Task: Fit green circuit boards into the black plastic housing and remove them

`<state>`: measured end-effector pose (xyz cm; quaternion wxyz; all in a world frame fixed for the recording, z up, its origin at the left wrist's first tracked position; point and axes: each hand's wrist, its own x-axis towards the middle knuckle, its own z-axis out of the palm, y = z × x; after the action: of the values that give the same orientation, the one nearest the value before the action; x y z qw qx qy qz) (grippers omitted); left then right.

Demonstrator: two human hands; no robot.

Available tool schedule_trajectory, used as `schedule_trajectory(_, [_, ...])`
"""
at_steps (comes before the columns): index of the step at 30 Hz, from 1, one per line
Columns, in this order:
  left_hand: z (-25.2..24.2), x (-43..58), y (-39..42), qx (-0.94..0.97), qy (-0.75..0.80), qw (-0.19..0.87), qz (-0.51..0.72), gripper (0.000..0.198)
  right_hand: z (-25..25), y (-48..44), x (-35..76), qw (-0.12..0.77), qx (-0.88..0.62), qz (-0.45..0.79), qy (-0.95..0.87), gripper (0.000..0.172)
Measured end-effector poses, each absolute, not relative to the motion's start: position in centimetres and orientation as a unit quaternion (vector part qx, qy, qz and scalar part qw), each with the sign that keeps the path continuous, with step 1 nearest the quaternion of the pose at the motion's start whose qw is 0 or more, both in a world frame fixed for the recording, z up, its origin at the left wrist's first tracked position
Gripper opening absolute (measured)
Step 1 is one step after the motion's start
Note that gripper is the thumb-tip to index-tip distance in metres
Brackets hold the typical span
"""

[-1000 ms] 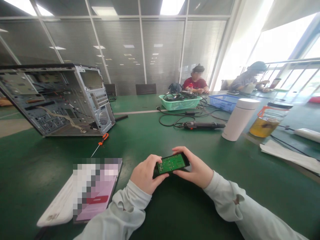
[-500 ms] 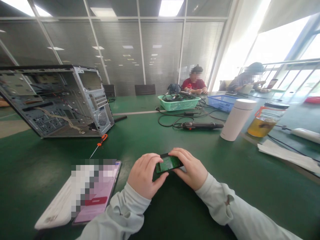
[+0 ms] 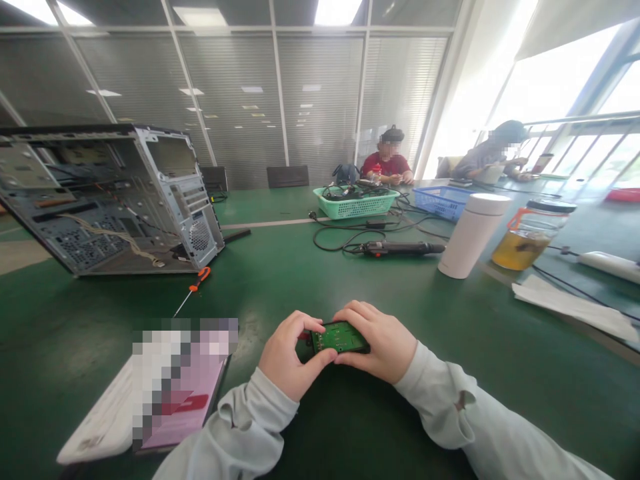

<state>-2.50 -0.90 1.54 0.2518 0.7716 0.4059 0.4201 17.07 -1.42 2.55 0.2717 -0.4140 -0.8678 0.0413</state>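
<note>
The circuit board (image 3: 340, 337), small and green in a black frame, is held just above the table (image 3: 300, 267), in front of the person's chest, between both hands. Compared with one second ago, less of its green face shows: then the fingers touched only its ends, and now they curl over its far edge, as they already did half a second ago. The board also sits a little lower in the view.

The left hand (image 3: 285, 357) grips the left end, its fingers (image 3: 305, 323) bent over the top and the thumb pressed under the near edge. The right hand (image 3: 385, 343) closes on the right end, its fingers (image 3: 357, 312) lying along the far edge.

To the left, a phone (image 3: 180, 400) with a pink screen lies on the table. Behind it lies a screwdriver (image 3: 193, 287) with an orange handle, just beside the open computer case (image 3: 110, 200). A white bottle (image 3: 473, 235) stands well apart on the right.
</note>
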Motion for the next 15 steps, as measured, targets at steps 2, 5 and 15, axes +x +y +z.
schedule_trajectory(2, [1.57,-2.42,-0.96,0.769,0.4,0.279,0.414,0.019,2.52,-1.21,17.17,0.255,-0.412,0.032,-0.874,0.051])
schedule_trajectory(5, [1.47,-2.45,-0.81,0.745,0.402,0.34,0.411,0.018,2.47,-1.1,17.3,0.258,-0.408,0.036,-0.875,0.051])
schedule_trajectory(15, [1.75,-2.01,-0.91,0.671,0.42,0.459,0.404,0.02,3.09,-1.7,17.55,0.255,-0.438,0.11,-0.855,0.046])
